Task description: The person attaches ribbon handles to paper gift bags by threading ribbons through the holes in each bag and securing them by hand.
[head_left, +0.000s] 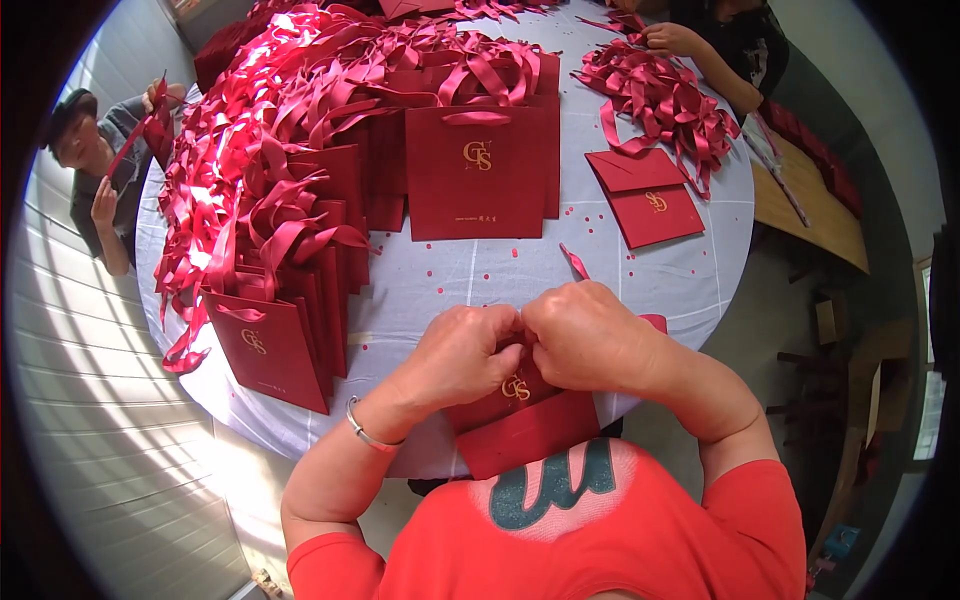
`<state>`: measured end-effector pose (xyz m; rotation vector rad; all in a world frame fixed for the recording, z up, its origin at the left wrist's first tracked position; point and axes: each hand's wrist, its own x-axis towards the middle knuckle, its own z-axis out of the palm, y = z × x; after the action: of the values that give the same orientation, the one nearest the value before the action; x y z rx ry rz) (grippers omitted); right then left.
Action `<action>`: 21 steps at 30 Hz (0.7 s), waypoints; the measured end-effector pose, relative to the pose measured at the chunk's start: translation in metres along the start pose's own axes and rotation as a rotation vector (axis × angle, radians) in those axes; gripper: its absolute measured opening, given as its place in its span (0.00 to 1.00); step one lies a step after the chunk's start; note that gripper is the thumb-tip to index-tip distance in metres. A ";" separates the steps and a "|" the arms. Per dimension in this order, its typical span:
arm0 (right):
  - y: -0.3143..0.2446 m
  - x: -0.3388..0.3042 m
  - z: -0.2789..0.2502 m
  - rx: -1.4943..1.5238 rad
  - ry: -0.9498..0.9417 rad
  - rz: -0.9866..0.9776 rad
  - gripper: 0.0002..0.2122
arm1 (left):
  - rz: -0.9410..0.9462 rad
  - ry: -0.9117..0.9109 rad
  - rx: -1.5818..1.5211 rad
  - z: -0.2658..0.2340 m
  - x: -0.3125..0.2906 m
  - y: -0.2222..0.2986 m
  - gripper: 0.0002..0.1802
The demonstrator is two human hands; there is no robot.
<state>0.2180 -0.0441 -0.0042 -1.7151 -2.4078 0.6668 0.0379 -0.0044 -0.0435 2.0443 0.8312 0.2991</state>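
A dark red paper gift bag with a gold emblem lies near the table's front edge, its lower part folded up toward me. My left hand and my right hand meet over its upper part, thumbs and fingers pinched close together. Just beyond my right hand a pink-red ribbon end sticks up, running down behind the knuckles. Another piece of ribbon shows beside my right wrist. The fingertips and what lies between them are mostly hidden; what my left fingers hold cannot be made out.
Finished-looking bags with ribbon handles stand in rows, one upright ahead and another at left. A flat folded bag lies right, below a heap of loose ribbons. Red dots speckle the white tablecloth. One person handles ribbon at left; another's hand reaches in.
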 end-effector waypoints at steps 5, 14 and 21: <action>0.008 0.005 -0.002 0.111 -0.002 -0.040 0.05 | -0.035 -0.010 -0.134 -0.005 -0.002 -0.004 0.10; 0.023 -0.009 0.003 0.407 0.315 -0.177 0.09 | 0.045 -0.013 -0.122 -0.011 -0.003 0.001 0.13; 0.025 -0.004 -0.039 0.934 -0.321 0.126 0.10 | 0.177 0.171 -0.053 0.000 -0.016 0.010 0.10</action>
<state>0.2539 -0.0301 0.0210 -1.3830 -1.6309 1.8180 0.0307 -0.0189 -0.0341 2.0668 0.7364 0.5959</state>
